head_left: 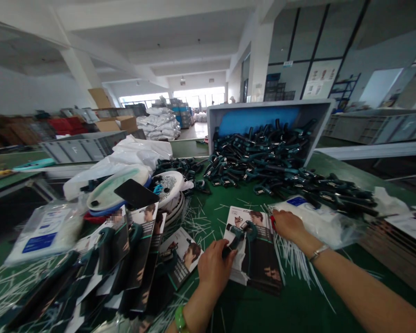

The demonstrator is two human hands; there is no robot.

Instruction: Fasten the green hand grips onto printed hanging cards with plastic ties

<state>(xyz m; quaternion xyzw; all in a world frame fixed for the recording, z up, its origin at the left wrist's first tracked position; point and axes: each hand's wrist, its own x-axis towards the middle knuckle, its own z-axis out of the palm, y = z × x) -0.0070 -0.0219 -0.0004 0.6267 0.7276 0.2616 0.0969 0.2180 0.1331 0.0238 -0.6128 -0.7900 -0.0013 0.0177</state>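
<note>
A stack of printed cards (265, 259) lies on the green table before me, with a dark green and black handled tool (251, 236) on top. My left hand (215, 266), wearing a green bangle, is closed round the tool's lower left handle at the card's left edge. At the stack's upper right, my right hand (289, 225) has its fingers pressed together; a bit of red (273, 223) shows at the fingertips, too little to name. Thin white cable ties (298, 259) fan out under that hand. Left of the stack, another card (182, 254) lies with a similar tool.
Carded tools (135, 249) are piled at left. A grey crate (211, 127) lies on its side at the back, spilling loose tools (256, 157). Round tubs (169, 185), a black phone-like slab (137, 193), plastic bags (312, 217) and stacked cardboard (395, 259) surround the work spot.
</note>
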